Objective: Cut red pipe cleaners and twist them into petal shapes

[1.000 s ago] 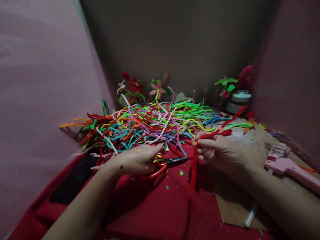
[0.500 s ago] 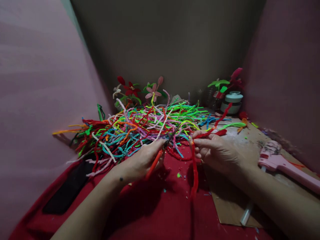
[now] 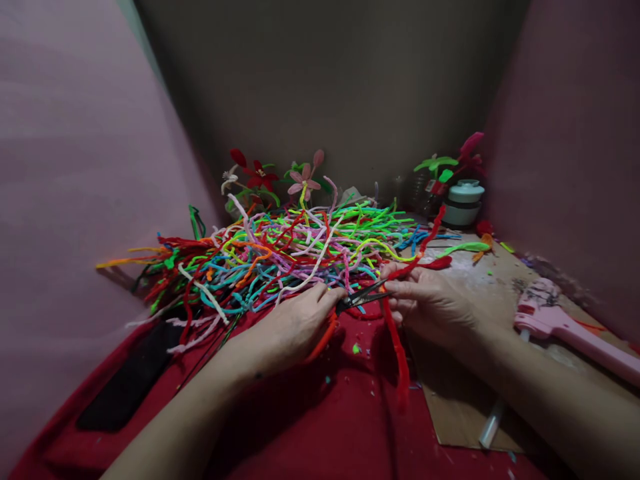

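Note:
My left hand is closed on a pair of scissors with orange-red handles and dark blades. The blades point right and stand a little apart at the red pipe cleaner, close to my right fingertips. My right hand pinches that fuzzy red pipe cleaner between thumb and fingers. One length of it hangs down over the red cloth, and red lengths also stick out above the hand toward the upper right. Whether the blades touch the pipe cleaner I cannot tell.
A heap of multicoloured pipe cleaners spreads across the back. Pipe-cleaner flowers and a pale blue-lidded jar stand behind. On the right, a pink glue gun rests on cardboard. A black phone-like slab lies left.
The scissors have swung from pointing up and right to nearly level, and their blades have moved right to the red pipe cleaner. The pipe cleaner's hanging end has shifted slightly right.

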`<state>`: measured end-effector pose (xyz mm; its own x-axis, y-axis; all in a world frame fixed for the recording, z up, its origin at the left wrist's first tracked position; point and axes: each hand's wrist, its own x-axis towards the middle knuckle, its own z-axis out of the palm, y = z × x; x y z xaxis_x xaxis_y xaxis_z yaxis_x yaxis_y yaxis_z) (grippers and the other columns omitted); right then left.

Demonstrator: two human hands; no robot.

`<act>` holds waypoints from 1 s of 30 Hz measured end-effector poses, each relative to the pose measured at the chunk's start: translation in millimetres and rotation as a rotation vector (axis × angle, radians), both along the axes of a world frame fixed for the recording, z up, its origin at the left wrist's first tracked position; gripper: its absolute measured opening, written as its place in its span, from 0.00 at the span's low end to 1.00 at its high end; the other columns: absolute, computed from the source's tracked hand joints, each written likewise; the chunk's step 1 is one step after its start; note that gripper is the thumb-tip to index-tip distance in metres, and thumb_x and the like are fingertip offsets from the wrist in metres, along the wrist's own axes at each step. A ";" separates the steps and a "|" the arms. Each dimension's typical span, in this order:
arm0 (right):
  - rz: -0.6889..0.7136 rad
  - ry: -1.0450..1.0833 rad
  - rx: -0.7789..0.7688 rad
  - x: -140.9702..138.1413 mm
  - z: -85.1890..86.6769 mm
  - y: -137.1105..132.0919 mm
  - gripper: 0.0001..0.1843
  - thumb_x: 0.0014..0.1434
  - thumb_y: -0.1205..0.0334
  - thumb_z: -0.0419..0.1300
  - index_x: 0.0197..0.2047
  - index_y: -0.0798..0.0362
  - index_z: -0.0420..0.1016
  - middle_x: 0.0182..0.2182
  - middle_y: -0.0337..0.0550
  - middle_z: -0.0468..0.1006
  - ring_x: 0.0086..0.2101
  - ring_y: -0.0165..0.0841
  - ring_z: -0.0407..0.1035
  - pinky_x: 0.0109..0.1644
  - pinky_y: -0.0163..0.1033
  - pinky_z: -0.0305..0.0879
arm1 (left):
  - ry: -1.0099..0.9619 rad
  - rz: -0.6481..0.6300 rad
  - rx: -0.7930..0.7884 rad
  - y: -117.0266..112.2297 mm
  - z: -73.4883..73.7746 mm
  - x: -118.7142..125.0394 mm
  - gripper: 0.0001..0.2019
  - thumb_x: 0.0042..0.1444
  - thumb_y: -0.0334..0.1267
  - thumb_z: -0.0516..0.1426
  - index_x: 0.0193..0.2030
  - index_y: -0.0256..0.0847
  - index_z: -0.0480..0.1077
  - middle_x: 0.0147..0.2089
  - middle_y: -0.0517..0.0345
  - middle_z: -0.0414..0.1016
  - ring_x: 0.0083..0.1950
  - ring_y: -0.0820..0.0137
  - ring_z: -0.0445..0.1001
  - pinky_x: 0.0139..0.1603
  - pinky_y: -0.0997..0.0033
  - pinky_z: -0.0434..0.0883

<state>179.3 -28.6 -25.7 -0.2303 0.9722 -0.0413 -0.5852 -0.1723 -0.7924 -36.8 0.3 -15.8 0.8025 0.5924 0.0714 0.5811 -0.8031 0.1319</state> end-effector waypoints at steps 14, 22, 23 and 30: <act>-0.044 -0.016 -0.021 0.9 -7.9 2.1 0.11 0.37 0.71 0.68 0.26 0.55 0.71 0.19 0.34 0.70 0.20 0.24 0.64 0.25 0.31 0.62 | 0.077 0.019 0.193 -0.3 -2.7 3.1 0.18 0.59 0.31 0.44 0.56 0.39 0.56 0.45 0.48 0.64 0.38 0.68 0.67 0.38 0.66 0.71; -0.015 -0.014 -0.010 -2.4 -5.1 -0.1 0.08 0.37 0.73 0.65 0.23 0.56 0.71 0.18 0.36 0.71 0.18 0.27 0.65 0.20 0.33 0.64 | 0.098 -0.015 0.281 -2.6 -2.4 2.5 0.18 0.59 0.31 0.43 0.56 0.38 0.56 0.42 0.50 0.65 0.37 0.67 0.67 0.34 0.67 0.70; -0.010 -0.021 -0.008 -2.9 -4.2 -0.6 0.08 0.36 0.73 0.65 0.23 0.56 0.71 0.17 0.37 0.71 0.18 0.27 0.65 0.20 0.33 0.65 | 0.100 -0.020 0.294 -2.9 -2.3 2.3 0.18 0.59 0.31 0.43 0.56 0.38 0.56 0.41 0.50 0.66 0.37 0.67 0.67 0.34 0.68 0.70; 0.002 -0.044 0.007 -2.3 -8.9 0.4 0.06 0.38 0.72 0.63 0.24 0.56 0.72 0.18 0.38 0.72 0.17 0.27 0.65 0.17 0.32 0.63 | 0.111 -0.079 0.341 -2.0 -2.7 0.4 0.16 0.59 0.28 0.44 0.55 0.36 0.56 0.39 0.52 0.67 0.37 0.68 0.67 0.35 0.70 0.69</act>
<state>177.0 -28.2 -34.7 -0.2306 0.9720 -0.0452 -0.5491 -0.1683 -0.8186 -36.4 -1.7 -18.5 0.8590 0.4851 0.1638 0.5109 -0.8331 -0.2120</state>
